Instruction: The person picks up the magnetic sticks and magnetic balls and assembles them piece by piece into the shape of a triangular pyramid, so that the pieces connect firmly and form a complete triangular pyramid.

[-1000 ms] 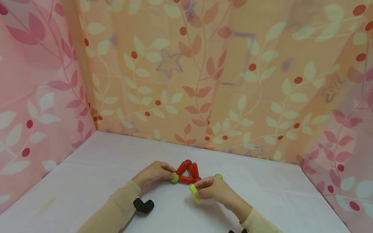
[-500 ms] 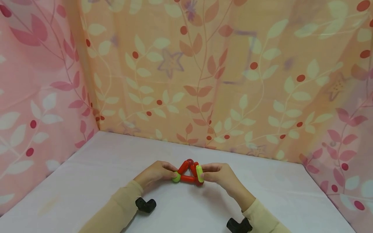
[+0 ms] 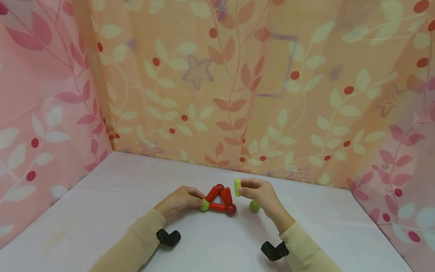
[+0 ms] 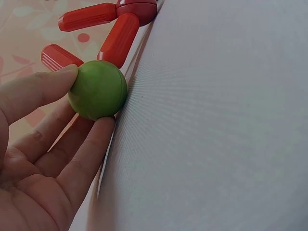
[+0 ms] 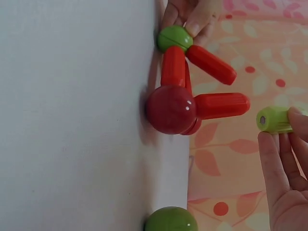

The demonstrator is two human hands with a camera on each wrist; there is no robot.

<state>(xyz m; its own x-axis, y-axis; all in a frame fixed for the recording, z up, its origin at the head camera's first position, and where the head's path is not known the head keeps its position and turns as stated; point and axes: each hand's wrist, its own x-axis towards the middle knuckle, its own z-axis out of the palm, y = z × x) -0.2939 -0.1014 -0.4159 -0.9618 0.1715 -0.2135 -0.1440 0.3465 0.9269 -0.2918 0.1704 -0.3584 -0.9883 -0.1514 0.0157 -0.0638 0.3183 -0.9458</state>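
Observation:
Red magnetic-looking rods (image 3: 217, 207) and balls form a small triangular frame on the table. At its left corner, my left hand (image 3: 183, 200) pinches a green ball (image 4: 98, 90) between thumb and fingers. The near right corner is a dark red ball (image 5: 171, 109); another dark red ball (image 3: 220, 187) sits at the back. In the right wrist view, a red rod (image 5: 222, 106) rises from the near dark red ball, its outer end free. My right hand (image 3: 259, 194) holds a yellow-green rod (image 3: 237, 187) upright in the air, apart from the frame. A grey disc shows on the rod's end (image 5: 263, 120).
A loose green ball (image 3: 254, 206) lies on the white-covered table (image 3: 210, 249), right of the frame and below my right hand. Black wrist mounts (image 3: 168, 238) stick out inward from both sleeves. Floral cloth (image 3: 190, 94) walls in the back and both sides.
My right hand carried the yellow-green rod from the front to the frame's right corner, then lifted it up and away to the right. My left hand keeps its hold on the green ball.

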